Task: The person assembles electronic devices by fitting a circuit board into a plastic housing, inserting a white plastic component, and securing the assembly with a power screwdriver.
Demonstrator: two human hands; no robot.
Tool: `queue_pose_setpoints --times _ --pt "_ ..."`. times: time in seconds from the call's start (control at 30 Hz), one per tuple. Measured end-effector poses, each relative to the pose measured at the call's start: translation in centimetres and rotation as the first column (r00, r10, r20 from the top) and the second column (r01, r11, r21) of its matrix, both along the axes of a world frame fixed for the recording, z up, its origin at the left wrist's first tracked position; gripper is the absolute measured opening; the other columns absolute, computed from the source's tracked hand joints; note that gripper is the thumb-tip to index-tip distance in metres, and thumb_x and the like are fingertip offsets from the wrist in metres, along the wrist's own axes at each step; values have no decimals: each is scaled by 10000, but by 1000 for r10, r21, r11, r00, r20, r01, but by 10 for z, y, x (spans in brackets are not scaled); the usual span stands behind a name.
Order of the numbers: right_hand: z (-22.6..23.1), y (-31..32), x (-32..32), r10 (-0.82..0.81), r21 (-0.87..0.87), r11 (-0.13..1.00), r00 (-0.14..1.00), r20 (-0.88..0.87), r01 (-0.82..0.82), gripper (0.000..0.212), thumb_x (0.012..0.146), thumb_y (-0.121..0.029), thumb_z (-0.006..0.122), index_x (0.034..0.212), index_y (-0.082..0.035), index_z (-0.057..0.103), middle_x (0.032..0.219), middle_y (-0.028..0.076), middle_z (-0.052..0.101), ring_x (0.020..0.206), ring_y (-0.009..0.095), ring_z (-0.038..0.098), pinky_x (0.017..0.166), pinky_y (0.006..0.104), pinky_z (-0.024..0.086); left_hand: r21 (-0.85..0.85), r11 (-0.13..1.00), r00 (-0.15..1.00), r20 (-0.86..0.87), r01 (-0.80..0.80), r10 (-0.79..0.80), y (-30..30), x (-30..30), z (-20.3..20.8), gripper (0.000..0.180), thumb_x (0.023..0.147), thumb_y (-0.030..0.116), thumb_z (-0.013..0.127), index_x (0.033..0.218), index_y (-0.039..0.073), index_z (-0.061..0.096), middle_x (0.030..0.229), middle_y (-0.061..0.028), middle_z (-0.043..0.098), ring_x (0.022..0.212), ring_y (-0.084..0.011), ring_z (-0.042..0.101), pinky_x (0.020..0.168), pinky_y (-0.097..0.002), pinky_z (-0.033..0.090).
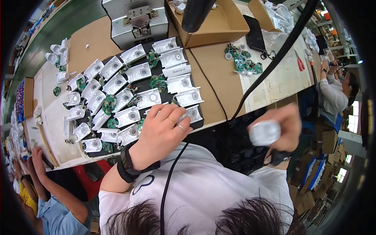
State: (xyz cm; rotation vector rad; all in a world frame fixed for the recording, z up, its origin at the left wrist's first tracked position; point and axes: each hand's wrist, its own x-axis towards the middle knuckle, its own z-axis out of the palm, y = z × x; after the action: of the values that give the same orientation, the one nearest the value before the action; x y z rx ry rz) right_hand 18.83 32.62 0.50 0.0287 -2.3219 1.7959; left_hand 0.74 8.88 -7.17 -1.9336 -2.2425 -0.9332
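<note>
My left hand point(162, 127), with two rings and a black wristband, lies over the near edge of a black mat covered in white half-shell plastic housings point(149, 98). Its fingers curl downward among the housings, and the tips and whatever they grip are hidden. A white housing point(192, 113) lies just right of those fingers. Off the table's near edge, my right hand point(288, 125) is closed around a white cylindrical part point(265, 133), its round end facing up; both are smeared by motion. Green circuit boards point(109, 104) with wires lie between the housings.
A metal fixture point(140, 25) stands behind the mat, beside a cardboard box point(211, 23). A black cable point(274, 58) crosses the right side. More circuit boards point(246, 60) and red-handled pliers point(300, 64) lie there. Other people sit at left and right point(335, 94).
</note>
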Motion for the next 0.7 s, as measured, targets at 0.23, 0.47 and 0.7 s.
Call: queue_pose_setpoints --times 0.23,0.47,0.7 --pt "-48 -40 -32 -31 477 879 998 58 0 395 770 -20 708 1133 -18 552 1041 126 612 854 257 646 711 317 526 -4 1000 999 -43 -14 14 2 4 -6 178 702 147 740 834 83 639 942 -39 604 914 -235 569 816 -378 428" --pt "-60 -39 -45 -1 471 880 994 111 -52 378 786 36 654 1143 -43 557 1080 134 578 844 250 640 666 301 530 -30 999 999 -45 -29 27 -2 7 -10 99 698 138 670 779 81 664 908 -41 589 963 -209 563 871 -374 425" --pt "-70 -41 -43 -53 488 872 998 38 28 359 774 70 647 1110 -44 594 1067 116 610 855 214 649 660 288 546 8 1000 999 -35 -25 25 -2 4 -14 111 671 113 629 775 93 662 877 -42 585 948 -213 571 897 -378 432"
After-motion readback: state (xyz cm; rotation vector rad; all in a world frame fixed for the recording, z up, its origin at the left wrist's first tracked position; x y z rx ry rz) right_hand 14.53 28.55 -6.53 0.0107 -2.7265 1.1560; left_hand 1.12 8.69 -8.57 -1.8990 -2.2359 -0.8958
